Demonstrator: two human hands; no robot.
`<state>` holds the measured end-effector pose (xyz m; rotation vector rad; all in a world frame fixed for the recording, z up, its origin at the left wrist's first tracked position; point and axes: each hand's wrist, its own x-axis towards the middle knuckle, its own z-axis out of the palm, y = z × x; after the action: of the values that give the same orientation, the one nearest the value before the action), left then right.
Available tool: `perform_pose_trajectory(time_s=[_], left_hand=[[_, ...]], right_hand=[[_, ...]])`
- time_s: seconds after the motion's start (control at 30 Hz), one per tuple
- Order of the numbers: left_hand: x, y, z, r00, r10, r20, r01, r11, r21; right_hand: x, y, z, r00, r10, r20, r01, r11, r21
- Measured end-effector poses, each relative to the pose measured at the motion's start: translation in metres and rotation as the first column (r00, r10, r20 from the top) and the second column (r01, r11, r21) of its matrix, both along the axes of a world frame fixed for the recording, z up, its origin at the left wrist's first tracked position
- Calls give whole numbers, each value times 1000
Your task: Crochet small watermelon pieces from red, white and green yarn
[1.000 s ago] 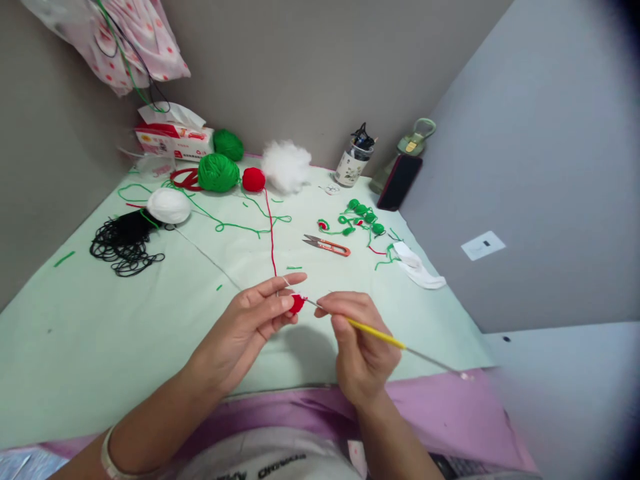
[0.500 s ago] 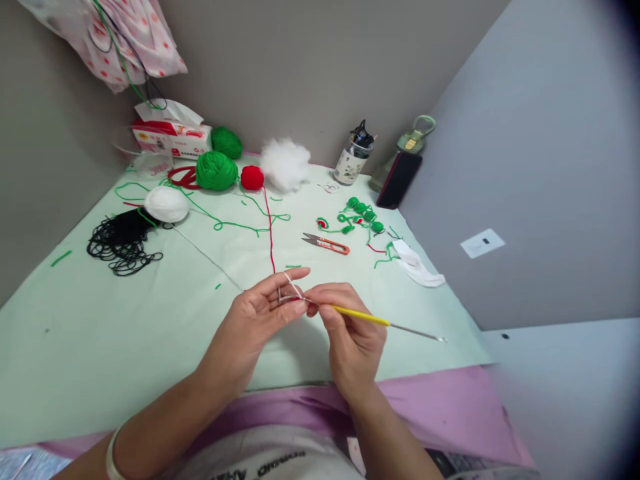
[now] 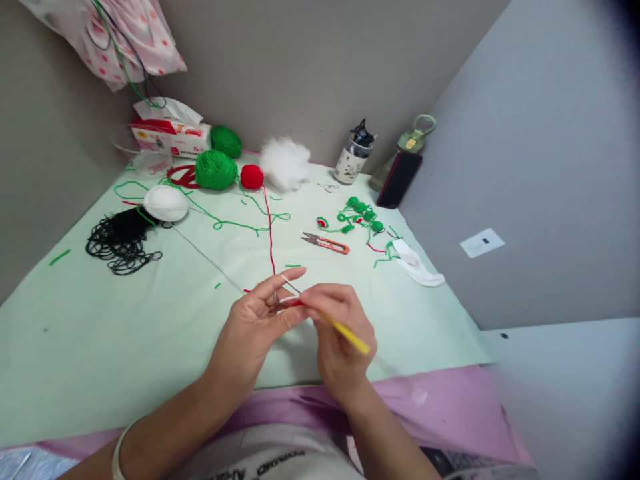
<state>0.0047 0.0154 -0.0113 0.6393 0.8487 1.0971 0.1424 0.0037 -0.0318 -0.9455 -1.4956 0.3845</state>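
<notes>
My right hand (image 3: 345, 330) is closed round a crochet hook with a yellow handle (image 3: 350, 335); its free end is smeared by motion. Between the thumb and fingers of my left hand (image 3: 257, 317) is a small red-and-white piece of crochet work (image 3: 296, 302), mostly hidden by fingers. White yarn passes over my raised left index finger to the work. It leads back to a white yarn ball (image 3: 167, 203) at the left. Red yarn (image 3: 271, 233) runs up from my left hand to a red yarn ball (image 3: 252, 177). My fingertips meet at the work, where the hook's tip is hidden.
Orange thread snips (image 3: 326, 243) lie beyond my hands. Small green crocheted pieces (image 3: 367, 215) are right of them, near a white cloth-like piece (image 3: 417, 263). Black yarn (image 3: 123, 240), green yarn balls (image 3: 216, 170), white stuffing (image 3: 285, 164), a pen cup (image 3: 353, 163) and a phone (image 3: 399, 180) stand around.
My right hand has turned, so the hook's handle now points more steeply down toward me. It has shifted slightly left. My left hand stays nearly in place, still pinching the work.
</notes>
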Motion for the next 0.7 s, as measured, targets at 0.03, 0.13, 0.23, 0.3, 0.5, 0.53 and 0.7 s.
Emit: perform_pose_trajectory(time_s=[0.03,0.13,0.23,0.3,0.5,0.53,0.7], left_hand=[[0,-1,0,1000,-13,22,13,1000,-17],[1,-1,-2,985,-118,130,127,990,-68],[0,1,-2,961,-181,210,198,978,-67],[-2,4,-2,963,-164,215,183,980,-72],[-14,8,2,988,-103,111,118,984,-130],[-15,8,2,990,-107,91,118,985,-129],[-13,7,7,993,-95,-66,93,995,-36]], right_hand=[[1,-1,-1,995,-27,97,20,998,66],[3,-2,-2,989,-28,147,10,992,123],[4,1,2,999,34,5,-34,999,19],[6,2,5,997,59,-53,-60,998,-26],[15,3,9,940,45,-338,-101,983,-151],[16,4,10,916,47,-399,-131,974,-185],[15,7,11,822,128,-555,-304,923,-237]])
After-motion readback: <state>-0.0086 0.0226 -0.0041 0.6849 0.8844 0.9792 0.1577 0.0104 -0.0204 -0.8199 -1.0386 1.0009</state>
